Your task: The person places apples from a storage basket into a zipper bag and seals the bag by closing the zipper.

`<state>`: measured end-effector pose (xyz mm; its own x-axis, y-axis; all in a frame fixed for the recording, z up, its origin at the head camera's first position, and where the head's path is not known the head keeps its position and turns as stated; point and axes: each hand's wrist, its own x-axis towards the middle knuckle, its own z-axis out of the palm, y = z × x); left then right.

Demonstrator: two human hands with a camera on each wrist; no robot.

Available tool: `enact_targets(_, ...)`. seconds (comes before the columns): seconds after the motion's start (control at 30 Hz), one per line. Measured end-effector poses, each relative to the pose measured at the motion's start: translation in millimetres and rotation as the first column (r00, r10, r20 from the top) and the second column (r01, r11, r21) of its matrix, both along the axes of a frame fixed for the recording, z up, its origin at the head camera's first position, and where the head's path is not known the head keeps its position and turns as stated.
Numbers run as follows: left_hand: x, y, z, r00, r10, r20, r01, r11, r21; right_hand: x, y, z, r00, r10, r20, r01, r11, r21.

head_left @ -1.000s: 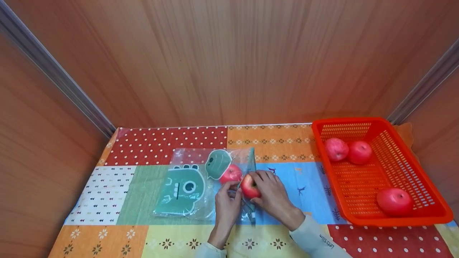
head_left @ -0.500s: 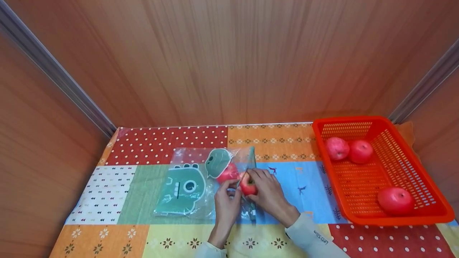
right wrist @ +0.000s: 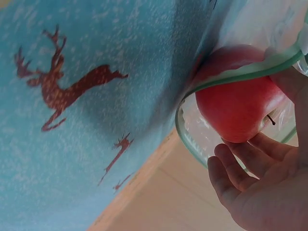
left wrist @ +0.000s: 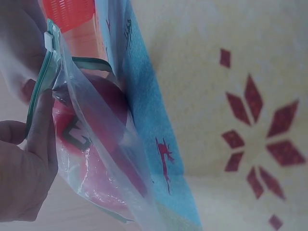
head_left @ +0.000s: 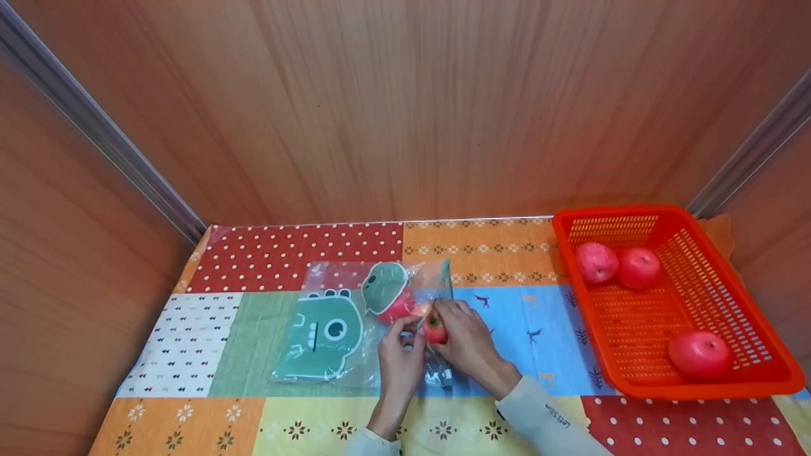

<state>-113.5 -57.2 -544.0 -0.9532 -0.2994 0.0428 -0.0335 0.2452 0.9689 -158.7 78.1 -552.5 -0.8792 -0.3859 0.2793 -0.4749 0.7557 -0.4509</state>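
A clear zip bag (head_left: 326, 339) printed with green dinosaur shapes lies flat, its mouth facing right. My left hand (head_left: 400, 364) pinches the near side of that mouth; in the left wrist view its fingers (left wrist: 41, 125) are on the green zip strip, below a white slider (left wrist: 48, 41). With fingers below and thumb above, my right hand (head_left: 472, 342) holds a red apple (right wrist: 236, 106) partway through the opening, stem toward the palm. Deeper in the bag, another apple (head_left: 396, 310) shows through the plastic, partly covered by the print.
An orange-red plastic basket (head_left: 586, 342) stands at the right, holding two apples (head_left: 638, 268) at its far end and one apple (head_left: 699, 354) near its front. Beneath everything is a patchwork tablecloth (head_left: 253, 342). Wood-grain panels (head_left: 405, 114) rise behind and on both sides.
My right hand has moved left, taking its apple further into the bag's mouth. The apple inside has shifted left, under the printed shape. My left hand keeps its pinch in place.
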Motion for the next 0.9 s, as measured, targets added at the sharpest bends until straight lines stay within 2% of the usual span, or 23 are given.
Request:
enact_targets(0.2, 1.1, -0.5, 0.2, 1.000, 0.001, 0.007, -0.001, 1.000, 0.022, -1.0, -1.2, -1.7, 1.000, 0.005, 0.021, -0.004, 0.999, -0.042)
enact_targets(0.37, 1.6, -0.7, 0.8, 1.000, 0.000, 0.015, 0.000, 0.999, 0.033, -1.2, 0.1, -3.4, 0.999, 0.018, 0.031, -0.018, 0.999, -0.028)
enact_targets(0.57, 2.6, -1.3, 1.3, 1.000, -0.002, 0.012, 0.002, 1.000, 0.026, -3.4, 3.3, -3.1, 0.995, 0.081, 0.065, -0.076, 0.995, -0.068)
enact_targets(0.73, 2.3, -2.0, 0.8, 1.000, -0.008, -0.004, 0.008, 0.998, 0.056, -3.5, 6.4, -2.8, 0.988, 0.123, 0.094, -0.112, 0.987, -0.118)
enact_targets(0.9, 0.7, -2.9, -0.2, 1.000, -0.018, -0.014, 0.019, 0.997, 0.081, -2.4, 11.4, -1.5, 0.985, 0.110, 0.131, -0.092, 0.986, -0.138)
